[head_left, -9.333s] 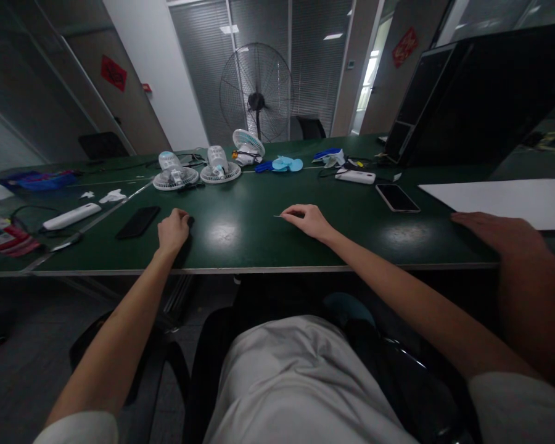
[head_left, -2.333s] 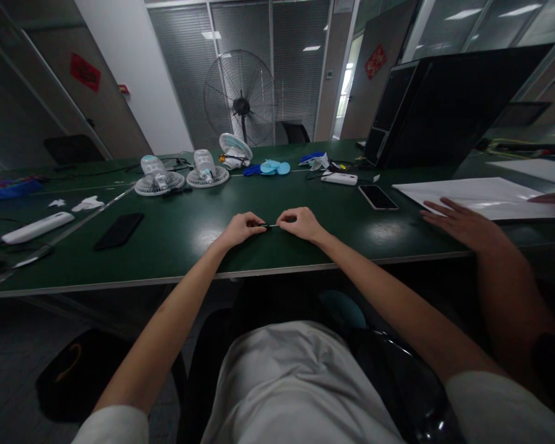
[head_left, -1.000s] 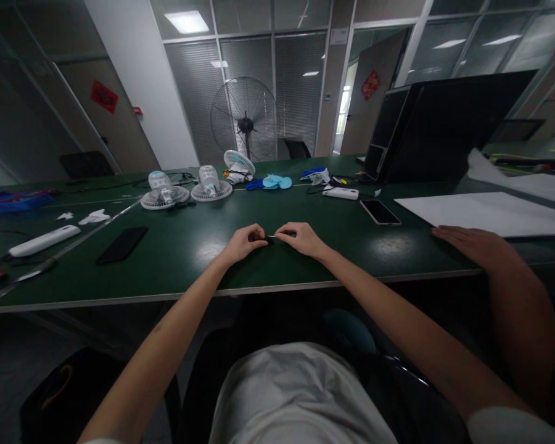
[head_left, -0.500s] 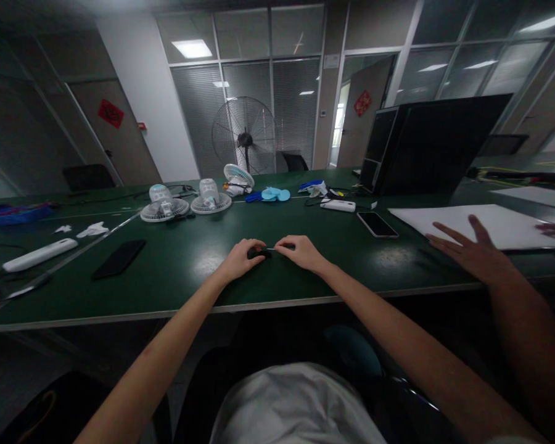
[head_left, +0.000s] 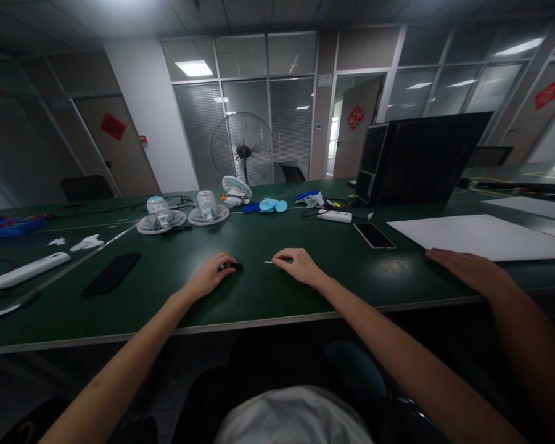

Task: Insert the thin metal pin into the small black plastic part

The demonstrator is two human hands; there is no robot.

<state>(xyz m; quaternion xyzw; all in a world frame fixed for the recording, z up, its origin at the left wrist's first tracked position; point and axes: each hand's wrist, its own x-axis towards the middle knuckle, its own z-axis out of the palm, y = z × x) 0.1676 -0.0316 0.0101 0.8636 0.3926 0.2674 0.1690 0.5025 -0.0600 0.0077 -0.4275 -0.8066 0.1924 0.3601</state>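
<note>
Above the green table [head_left: 254, 296], my left hand [head_left: 209, 274] is closed on a small black object [head_left: 237, 267], whose kind I cannot make out. My right hand [head_left: 300, 266] pinches a thin, light, needle-like rod [head_left: 267, 263] between thumb and fingertips, its free end pointing left. A gap separates the rod from the black object. Between my right fingers a dark bit also shows, too small to name.
Small fans [head_left: 208, 209] stand at the back left, near light-blue round pieces [head_left: 272, 205]. Phones lie to the left [head_left: 112, 274] and right [head_left: 374, 235]. At right, another person's hand [head_left: 472, 269] rests by a white board [head_left: 485, 237]. Behind it stands a black case [head_left: 425, 160].
My left hand has moved left with the black object, away from the rod in my right hand; before, they met. The other person's hand has shifted to the white board's near edge.
</note>
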